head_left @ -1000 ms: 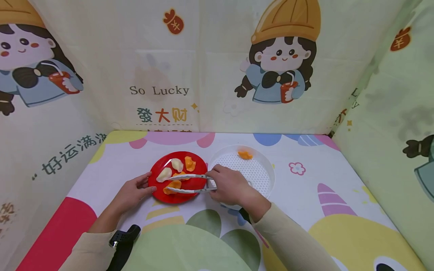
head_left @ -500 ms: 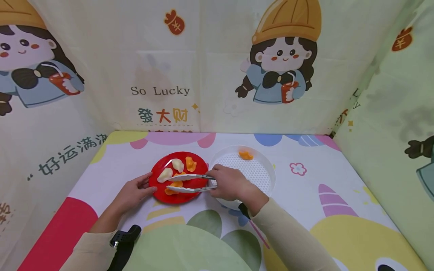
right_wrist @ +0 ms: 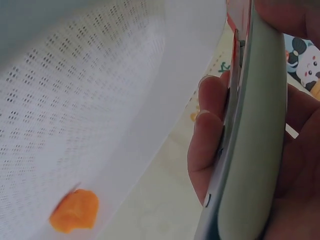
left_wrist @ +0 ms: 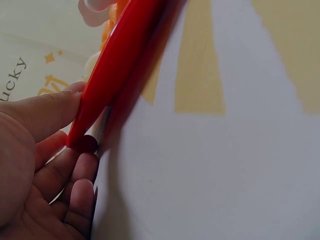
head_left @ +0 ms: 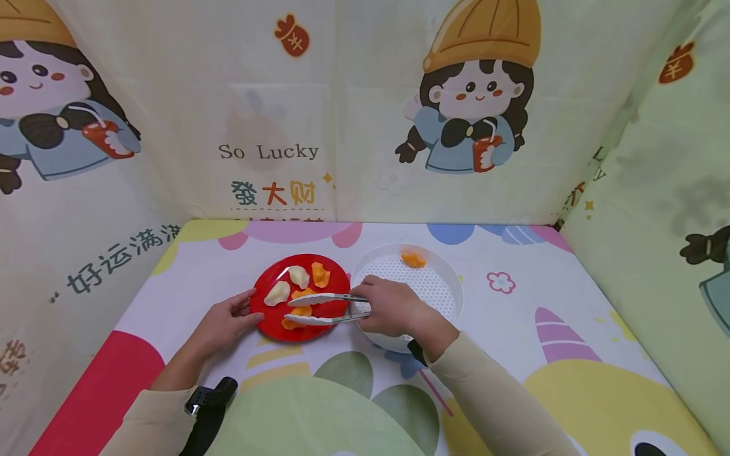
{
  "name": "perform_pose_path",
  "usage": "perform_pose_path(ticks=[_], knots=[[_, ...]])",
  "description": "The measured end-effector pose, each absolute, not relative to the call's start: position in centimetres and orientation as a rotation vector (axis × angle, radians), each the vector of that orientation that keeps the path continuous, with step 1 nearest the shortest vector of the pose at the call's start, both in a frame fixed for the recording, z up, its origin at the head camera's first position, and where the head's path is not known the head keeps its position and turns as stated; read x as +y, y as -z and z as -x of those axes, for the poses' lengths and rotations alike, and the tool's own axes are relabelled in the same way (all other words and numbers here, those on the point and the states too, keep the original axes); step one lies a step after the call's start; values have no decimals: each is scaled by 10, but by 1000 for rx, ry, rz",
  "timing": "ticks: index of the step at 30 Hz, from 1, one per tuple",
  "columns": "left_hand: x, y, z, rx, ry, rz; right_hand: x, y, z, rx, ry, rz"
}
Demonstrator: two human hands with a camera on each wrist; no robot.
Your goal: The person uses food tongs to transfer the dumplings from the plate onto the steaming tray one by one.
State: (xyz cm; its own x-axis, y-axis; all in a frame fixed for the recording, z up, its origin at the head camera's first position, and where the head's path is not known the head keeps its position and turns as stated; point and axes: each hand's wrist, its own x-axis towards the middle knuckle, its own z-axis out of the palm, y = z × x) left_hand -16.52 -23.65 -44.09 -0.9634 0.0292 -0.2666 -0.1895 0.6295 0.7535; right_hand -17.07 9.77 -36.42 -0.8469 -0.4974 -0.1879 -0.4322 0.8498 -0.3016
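My left hand (head_left: 225, 326) grips the left rim of a red plate (head_left: 327, 309), thumb on top and fingers underneath, as the left wrist view shows. On the plate lie two cream dumpling-shaped pieces (head_left: 277, 293) and several orange ones (head_left: 320, 275). My right hand (head_left: 393, 307) holds metal tongs with white tips (head_left: 319, 297) and pale handle grips (right_wrist: 255, 125). Their arms stand apart, reaching left over the plate. The lower tip overlaps the nearest orange piece (head_left: 301, 311); the upper one partly covers another orange piece behind it.
Right of the plate, partly under my right hand, sits a round white perforated tray (head_left: 441, 291). One orange piece (head_left: 413, 260) lies near its far side. A patterned cloth (head_left: 485, 329) covers the table, and printed curtains (head_left: 365, 126) stand behind and at both sides.
The tongs have shifted slightly to the right, and the nearest orange piece has slid a little the same way. My left hand stays on the plate's rim.
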Motion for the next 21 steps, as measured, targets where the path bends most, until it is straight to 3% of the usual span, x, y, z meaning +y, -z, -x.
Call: perform_pose_path(ticks=[21], knots=[[-237,439,166,2601,-1236,112,96,360,175,2822,142,821]])
